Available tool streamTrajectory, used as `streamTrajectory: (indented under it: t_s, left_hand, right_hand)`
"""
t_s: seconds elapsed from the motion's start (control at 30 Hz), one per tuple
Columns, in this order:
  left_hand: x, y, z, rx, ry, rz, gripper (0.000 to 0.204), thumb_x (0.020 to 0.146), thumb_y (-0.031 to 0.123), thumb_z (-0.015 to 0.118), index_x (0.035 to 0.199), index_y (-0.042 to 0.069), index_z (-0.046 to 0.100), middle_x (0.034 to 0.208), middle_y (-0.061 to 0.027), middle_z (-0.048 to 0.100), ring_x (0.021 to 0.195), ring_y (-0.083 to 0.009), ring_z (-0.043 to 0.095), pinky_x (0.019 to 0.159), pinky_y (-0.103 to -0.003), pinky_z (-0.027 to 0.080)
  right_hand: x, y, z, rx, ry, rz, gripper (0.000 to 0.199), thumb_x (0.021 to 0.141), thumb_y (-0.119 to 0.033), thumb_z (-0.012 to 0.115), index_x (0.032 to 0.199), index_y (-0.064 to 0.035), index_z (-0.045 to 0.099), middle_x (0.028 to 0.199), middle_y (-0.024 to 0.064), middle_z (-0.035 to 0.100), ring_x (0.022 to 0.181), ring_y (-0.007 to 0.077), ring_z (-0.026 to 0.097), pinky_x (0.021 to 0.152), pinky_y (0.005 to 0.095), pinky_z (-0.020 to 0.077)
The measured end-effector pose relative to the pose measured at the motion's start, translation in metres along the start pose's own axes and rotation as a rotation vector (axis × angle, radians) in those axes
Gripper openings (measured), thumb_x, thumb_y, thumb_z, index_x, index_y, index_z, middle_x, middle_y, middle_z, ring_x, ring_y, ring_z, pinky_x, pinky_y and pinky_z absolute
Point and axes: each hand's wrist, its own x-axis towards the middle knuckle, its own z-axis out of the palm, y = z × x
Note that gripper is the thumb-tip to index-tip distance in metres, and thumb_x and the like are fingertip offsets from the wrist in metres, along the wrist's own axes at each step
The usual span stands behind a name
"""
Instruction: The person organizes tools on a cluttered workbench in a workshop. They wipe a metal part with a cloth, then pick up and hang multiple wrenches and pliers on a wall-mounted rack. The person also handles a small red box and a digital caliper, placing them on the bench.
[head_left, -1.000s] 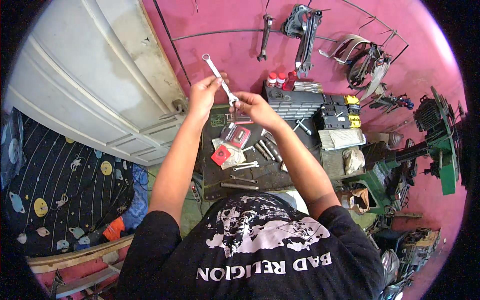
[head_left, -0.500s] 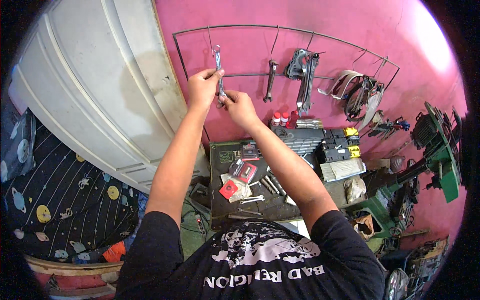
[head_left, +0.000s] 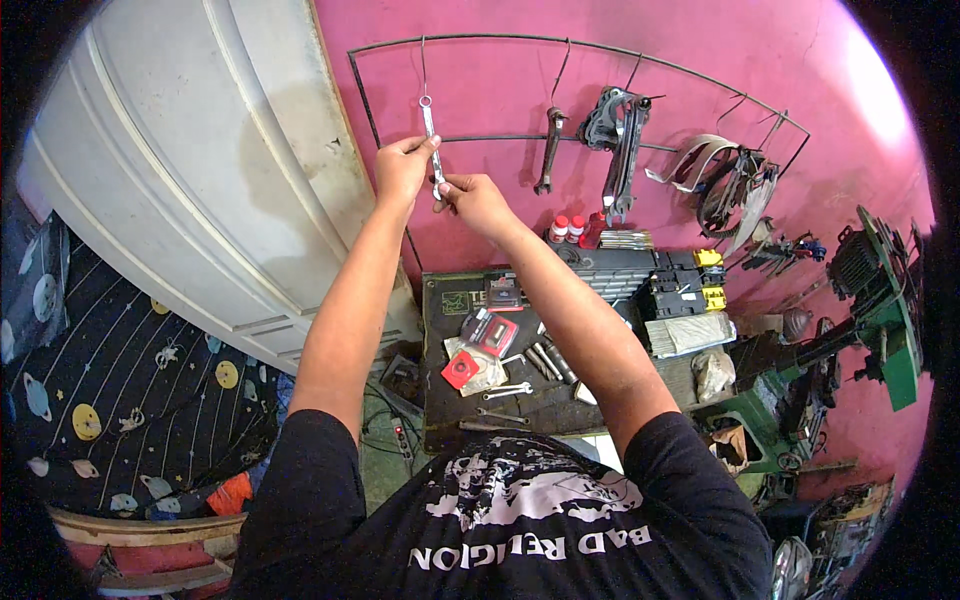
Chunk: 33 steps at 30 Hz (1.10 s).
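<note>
A combination wrench (head_left: 429, 121) stands nearly upright in front of the pink wall, ring end at the top. That ring meets the lower tip of a thin wire hook (head_left: 423, 68); I cannot tell whether the tip passes through it. My left hand (head_left: 403, 168) pinches the shaft around its middle. Lower down, my right hand (head_left: 479, 204) grips the wrench's bottom end, and its fingers partly cover that end. The hook hangs from the top bar of a black metal rack (head_left: 490, 38).
Right of my hands, an adjustable wrench (head_left: 549, 150) and a bundle of wrenches (head_left: 622, 150) hang from the rack. Below stands a workbench (head_left: 440, 345) with loose wrenches (head_left: 513, 390), red packages (head_left: 490, 331) and drawer boxes. A white door (head_left: 190, 170) is at left, a green machine (head_left: 885, 330) at right.
The wrench's ring end has come from beside the hook to the hook's lower tip. Both hands keep their hold on it, and the view has shifted slightly.
</note>
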Motion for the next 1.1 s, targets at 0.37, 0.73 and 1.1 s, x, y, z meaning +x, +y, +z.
streamTrajectory:
  t_s: [0.37,0.73,1.1]
  left_hand:
    - [0.028,-0.024,0.003,-0.054,-0.049,0.006,0.028,0.089,0.025,0.078,0.103,0.0,0.077,0.088,-0.0017,0.073,0.081,-0.0088,0.061,0.074,-0.027,0.048]
    - [0.031,-0.03,0.012,-0.082,-0.045,0.133,0.028,0.09,0.024,0.076,0.103,0.0,0.077,0.087,-0.0036,0.075,0.078,-0.009,0.062,0.072,-0.028,0.049]
    - [0.01,-0.074,0.014,-0.091,-0.143,0.053,0.027,0.09,0.023,0.076,0.102,-0.001,0.076,0.089,-0.0034,0.076,0.08,-0.0094,0.064,0.073,-0.028,0.05]
  right_hand:
    - [0.042,0.033,-0.003,0.042,0.003,-0.059,0.028,0.103,-0.014,0.052,0.12,0.0008,0.067,0.08,0.0049,0.072,0.068,0.0115,0.058,0.066,0.0314,0.0474]
    - [0.054,0.05,-0.004,-0.159,0.107,-0.115,0.03,0.104,-0.017,0.053,0.128,-0.0033,0.065,0.081,0.0046,0.071,0.067,0.0105,0.055,0.066,0.0295,0.0478]
    - [0.017,0.077,0.005,-0.071,0.137,-0.062,0.03,0.099,-0.015,0.057,0.126,-0.0042,0.066,0.091,0.0163,0.074,0.084,0.0259,0.072,0.077,0.0393,0.0531]
